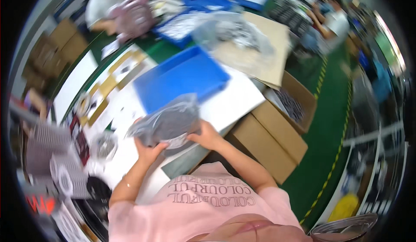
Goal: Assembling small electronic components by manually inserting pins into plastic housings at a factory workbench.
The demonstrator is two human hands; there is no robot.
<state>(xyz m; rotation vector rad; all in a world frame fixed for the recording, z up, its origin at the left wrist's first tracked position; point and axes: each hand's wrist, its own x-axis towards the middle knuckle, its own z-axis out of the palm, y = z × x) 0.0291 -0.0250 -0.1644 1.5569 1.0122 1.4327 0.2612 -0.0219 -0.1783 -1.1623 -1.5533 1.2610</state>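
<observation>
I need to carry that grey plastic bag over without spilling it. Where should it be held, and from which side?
Judging by its shape, grip the plastic bag at its two near corners, coming from the person's side, much as the left hand and right hand hold it now. It is soft and sags full of dark contents, so two spread grips low on the bulge would probably support it best; its opening cannot be made out.

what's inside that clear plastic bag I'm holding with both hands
The plastic bag, held by the left hand and right hand, is filled with a dark grey mass; blur and the film hide what the pieces are.
</observation>
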